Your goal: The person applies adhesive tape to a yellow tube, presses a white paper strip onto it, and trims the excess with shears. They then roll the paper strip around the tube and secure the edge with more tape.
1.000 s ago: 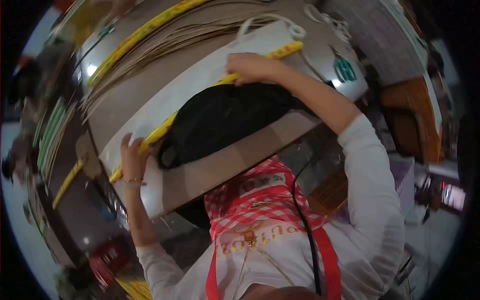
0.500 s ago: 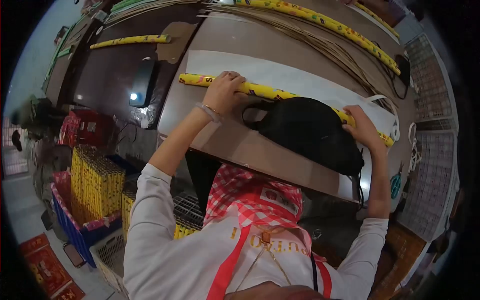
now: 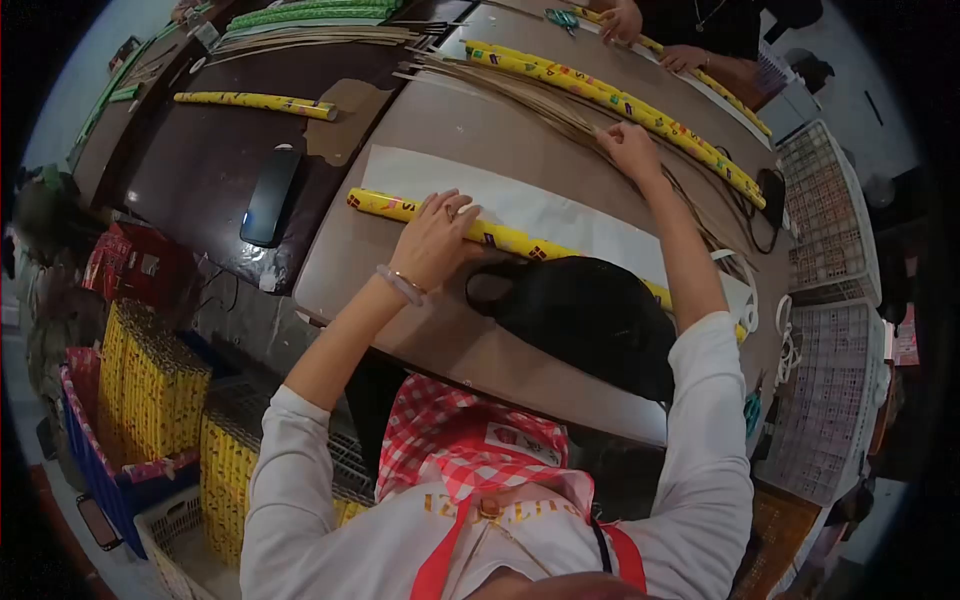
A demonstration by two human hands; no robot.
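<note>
A yellow patterned paper roll point(image 3: 510, 240) lies across a white paper sheet point(image 3: 540, 200) on the table near me. My left hand point(image 3: 435, 238) is closed over the roll's left part, fingers across its top. My right hand point(image 3: 632, 155) reaches past the sheet to a bundle of thin brown strips point(image 3: 540, 95). Its fingers are bent and pinch at the bundle's edge; how many strips they grip cannot be made out. A black cloth bag point(image 3: 590, 320) lies in front of the roll and covers part of it.
More yellow rolls point(image 3: 610, 95) lie beyond the strips. Across the table, a co-worker's hands point(image 3: 685, 58) rest near another yellow roll. A phone point(image 3: 270, 195) lies at left. Crates of yellow rolls point(image 3: 150, 380) stand at lower left, and teal scissors point(image 3: 753, 410) are at right.
My right hand has left the right end of the roll and moved away from me to the brown strips. My left hand stays on the roll. The view has shifted, showing more of the far side.
</note>
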